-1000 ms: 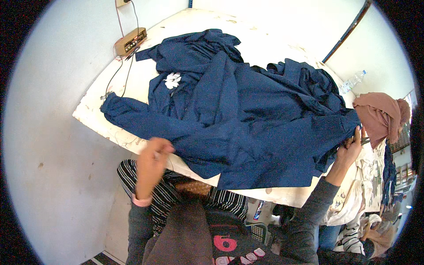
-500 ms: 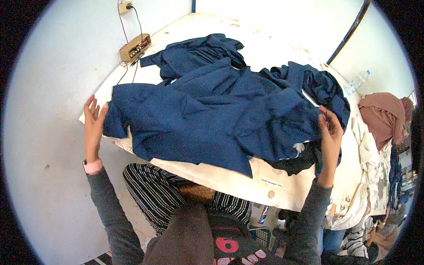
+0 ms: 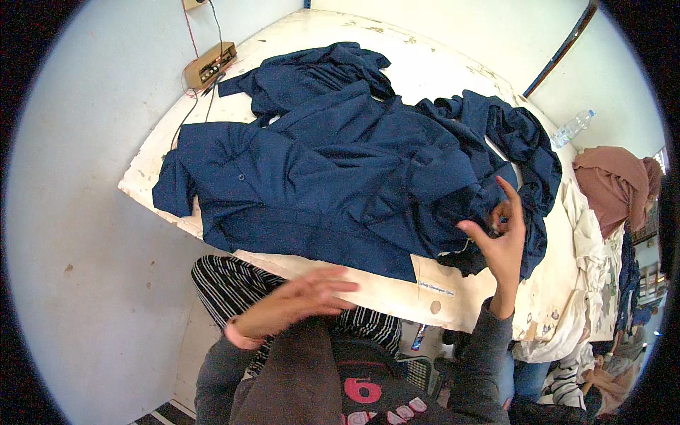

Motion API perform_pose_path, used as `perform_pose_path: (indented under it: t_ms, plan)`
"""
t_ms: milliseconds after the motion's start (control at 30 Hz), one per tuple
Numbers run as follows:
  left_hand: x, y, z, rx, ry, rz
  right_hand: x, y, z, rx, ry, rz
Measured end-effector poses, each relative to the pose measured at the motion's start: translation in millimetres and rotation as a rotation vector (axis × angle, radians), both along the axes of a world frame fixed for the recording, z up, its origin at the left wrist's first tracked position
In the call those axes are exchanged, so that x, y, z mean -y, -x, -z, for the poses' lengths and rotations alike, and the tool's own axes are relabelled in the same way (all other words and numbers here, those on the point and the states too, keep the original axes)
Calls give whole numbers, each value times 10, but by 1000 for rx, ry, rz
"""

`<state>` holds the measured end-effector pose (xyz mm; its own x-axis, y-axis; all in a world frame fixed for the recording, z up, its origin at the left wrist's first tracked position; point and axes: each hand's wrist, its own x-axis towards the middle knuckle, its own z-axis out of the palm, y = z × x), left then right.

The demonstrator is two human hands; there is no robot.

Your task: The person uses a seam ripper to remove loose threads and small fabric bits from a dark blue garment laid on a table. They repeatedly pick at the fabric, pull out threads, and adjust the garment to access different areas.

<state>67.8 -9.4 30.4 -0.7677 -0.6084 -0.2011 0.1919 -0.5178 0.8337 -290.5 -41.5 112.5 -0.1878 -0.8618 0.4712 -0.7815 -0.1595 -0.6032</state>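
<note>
A large dark navy garment [image 3: 312,170] lies spread and wrinkled on the pale table [image 3: 368,290]. A small round button or eyelet shows on its left part. My left hand [image 3: 304,301], slightly blurred, hovers over my lap by the near table edge, fingers stretched and holding nothing. Over the garment's right side is my right hand [image 3: 501,237], its index finger and thumb spread apart. Its other fingers curl round a small dark thing that I cannot make out. A black cloth [image 3: 460,262] partly shows beneath the garment beside this hand.
More navy cloth [image 3: 524,142] is bunched at the right. A brown box with cables [image 3: 212,64] sits at the far left edge by the wall. A clear bottle [image 3: 574,129] lies at the far right. White cloth [image 3: 584,255] hangs over the right edge, near a person in a brown head covering [image 3: 616,184].
My left hand has left the garment's left end and swung right and toward me, over my lap. My right hand has shifted slightly left and nearer; its index finger and thumb have spread.
</note>
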Motion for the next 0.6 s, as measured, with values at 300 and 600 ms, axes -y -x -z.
perform_pose_path:
  t_ms: [300, 600]
  plan:
    - [240, 1177, 561, -502, -500, -407, 135, 209, 231, 133, 277, 151]
    - [148, 629, 26, -624, -96, -759, 1212, -558, -1135, -288, 545, -101]
